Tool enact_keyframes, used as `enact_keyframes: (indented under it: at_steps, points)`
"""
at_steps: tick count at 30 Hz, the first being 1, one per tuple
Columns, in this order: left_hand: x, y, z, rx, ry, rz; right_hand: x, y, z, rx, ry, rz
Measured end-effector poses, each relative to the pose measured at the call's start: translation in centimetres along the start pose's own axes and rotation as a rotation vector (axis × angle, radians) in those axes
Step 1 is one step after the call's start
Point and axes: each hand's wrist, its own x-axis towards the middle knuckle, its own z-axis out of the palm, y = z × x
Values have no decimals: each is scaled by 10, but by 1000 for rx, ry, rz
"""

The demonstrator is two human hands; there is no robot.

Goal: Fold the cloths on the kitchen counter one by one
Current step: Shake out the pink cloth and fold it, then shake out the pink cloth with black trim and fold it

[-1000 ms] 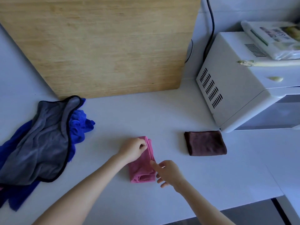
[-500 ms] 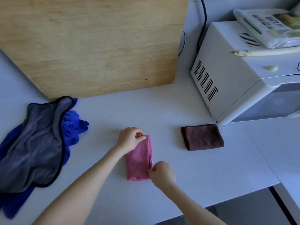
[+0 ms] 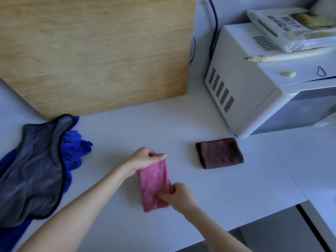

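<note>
Found pink cloth [image 3: 153,184] folded into a narrow strip, flat on white counter [image 3: 145,128], approx. mid-frame, long axis running 12 to 6 o'clock. Pinched its 12 o'clock end w/ left hand [image 3: 143,159], thumb and fingers curled round the top edge. Gripped its 4 o'clock edge w/ right hand [image 3: 179,196], thumb laid on top of the fabric, other fingers curled at the layered side; couldn't tell how far under.

Noted brown cloth [image 3: 220,153], already folded to a small rectangle, at 2 o'clock of the pink one, apart from it, just beside front corner of white microwave [image 3: 254,91]. Saw unfolded pile at 9 o'clock: grey cloth [image 3: 34,170] w/ black trim spread over blue cloth [image 3: 75,150], both rumpled, well apart from the hands.

Saw big wooden board [image 3: 94,51] standing at 11 o'clock, bottom edge on counter, v. near the grey cloth's far tip; touching or not, couldn't tell. Spotted black cable [image 3: 214,24] at 1 o'clock btwn board and microwave, plus a printed packet [image 3: 291,28] on the microwave top.
</note>
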Motion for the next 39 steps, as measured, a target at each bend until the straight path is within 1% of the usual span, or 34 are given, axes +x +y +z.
enact_keyframes:
  at_steps: [1, 4, 5, 6, 7, 10, 12, 14, 16, 20, 24, 26, 28, 30, 32, 33, 35, 37, 39]
  points:
    - [-2, 7, -1, -54, 7, 2, -2, 1, -9, 121, 19, -13]
    - [-6, 28, -1, -258, 95, -61, -9, 4, -43, 653, 71, -45]
    - [-5, 34, 4, -294, 126, -78, -12, 4, -56, 774, 90, -50]
    - [-3, 43, 13, -322, 144, -81, -14, 6, -70, 824, 133, -61]
    - [0, 52, 23, -346, 158, -72, -15, 8, -84, 805, 205, -85]
    - [12, 84, 65, -340, 254, -22, -10, 16, -130, 668, 508, -154]
    - [21, 100, 90, -278, 338, -14, 0, 21, -157, 636, 611, -121]
    - [32, 114, 109, -218, 381, -27, 17, 27, -181, 610, 604, -44]
    - [43, 122, 123, -183, 376, -74, 37, 35, -200, 527, 576, -13]
    - [61, 113, 143, -61, 374, -131, 68, 46, -215, 291, 603, -51]
    - [64, 106, 151, 50, 414, -95, 82, 62, -204, 33, 668, -76]
    - [63, 108, 154, 93, 455, -89, 81, 66, -200, -132, 702, -68]
    - [61, 109, 157, 88, 488, -100, 75, 64, -199, -324, 777, -33]
    - [62, 108, 157, 55, 489, -112, 62, 59, -196, -513, 915, -49]
    - [61, 105, 153, 36, 472, -109, 48, 50, -184, -647, 1026, -168]
    - [60, 102, 150, 32, 465, -103, 42, 43, -177, -665, 1043, -254]
    - [53, 92, 136, 26, 487, -95, 35, 26, -157, -649, 1006, -453]
    - [40, 74, 114, 44, 552, -94, 32, 5, -134, -623, 881, -591]
    - [22, 48, 84, 62, 634, -103, 33, -14, -109, -601, 690, -668]
